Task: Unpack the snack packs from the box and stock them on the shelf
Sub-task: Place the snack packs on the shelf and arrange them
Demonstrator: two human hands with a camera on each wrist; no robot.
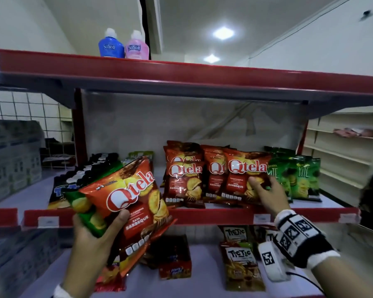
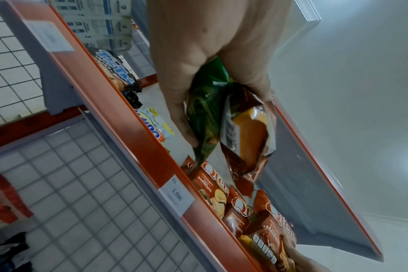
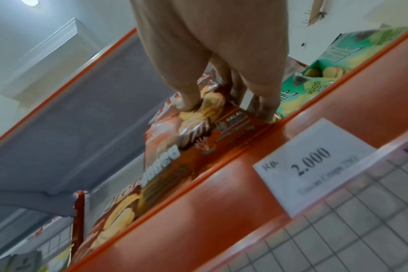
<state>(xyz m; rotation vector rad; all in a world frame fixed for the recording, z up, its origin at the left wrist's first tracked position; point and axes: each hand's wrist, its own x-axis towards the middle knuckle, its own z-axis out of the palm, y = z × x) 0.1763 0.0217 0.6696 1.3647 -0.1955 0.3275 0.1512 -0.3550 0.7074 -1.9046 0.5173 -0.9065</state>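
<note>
Head view: the left hand (image 1: 91,237) gripped a red Qtela pack (image 1: 134,201) and a green pack (image 1: 84,209) before the red-edged shelf (image 1: 213,216); the right hand (image 1: 267,192) pinched a standing Qtela pack (image 1: 243,175) on it.
Left wrist view: fingers (image 2: 175,103) curled round both packs.
Right wrist view: thumb and fingertips (image 3: 263,108) held the standing pack's lower corner beside a price tag (image 3: 314,165).

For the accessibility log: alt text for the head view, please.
A person's right hand grips a red Qtela pack standing on the red-edged shelf, while the left hand holds more packs, red and green, below it.
</note>
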